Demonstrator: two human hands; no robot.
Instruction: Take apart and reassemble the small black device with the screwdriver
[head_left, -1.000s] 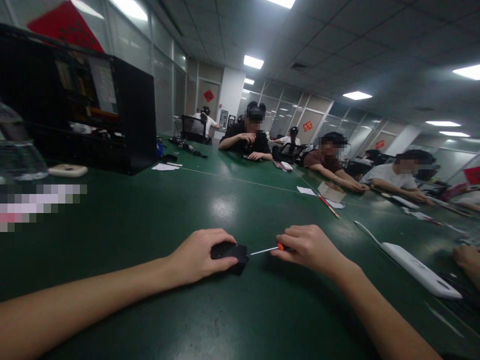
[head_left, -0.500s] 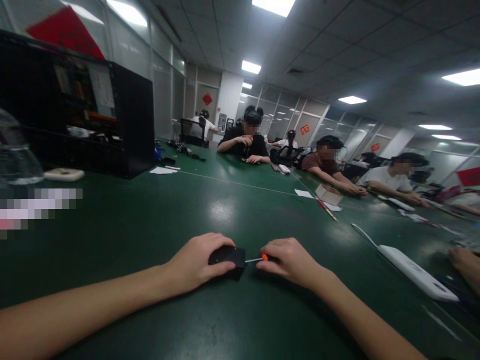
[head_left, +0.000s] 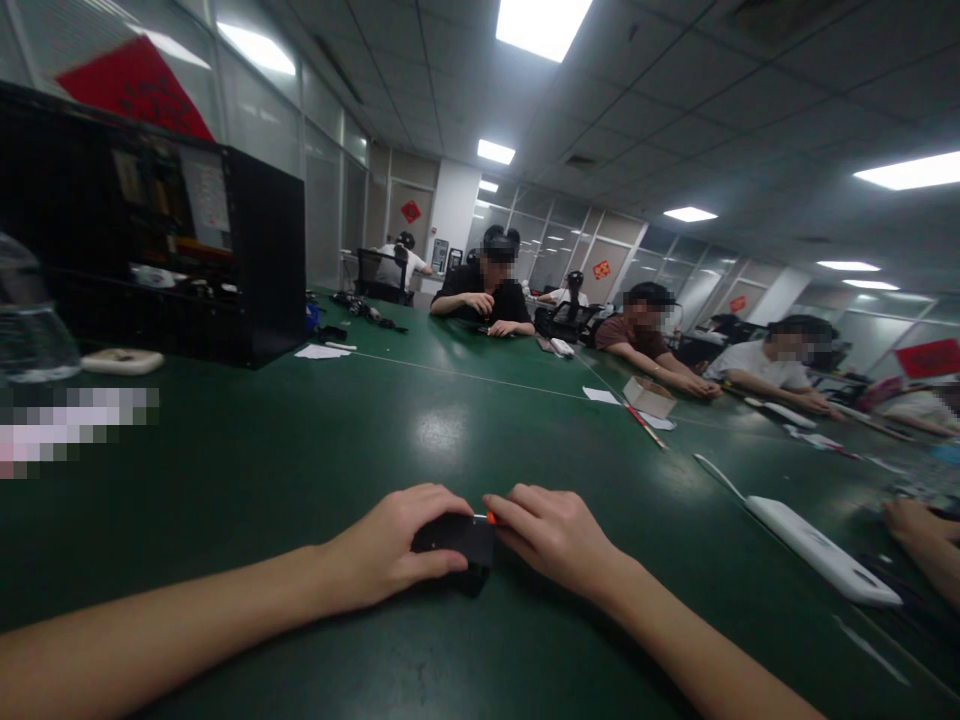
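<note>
A small black box (head_left: pixel 459 540) lies on the green table (head_left: pixel 315 450) close in front of me. My left hand (head_left: pixel 386 545) is wrapped over its left side and pins it to the table. My right hand (head_left: pixel 551 535) is closed round a thin screwdriver with an orange collar (head_left: pixel 490 518). Its metal shaft is almost fully hidden at the box's right end, so only the orange bit shows between my fingers and the box.
A white power strip (head_left: pixel 817 550) lies to the right, with another person's hand (head_left: pixel 919 525) beyond it. A black open case (head_left: pixel 165 240) stands at the far left, a clear bottle (head_left: pixel 26 320) beside it. Several people sit along the far side, near a small cardboard box (head_left: pixel 649 397).
My right hand has slid left with the screwdriver until its fingers nearly touch the box; the exposed shaft has shrunk to nothing. The left hand stays on the box.
</note>
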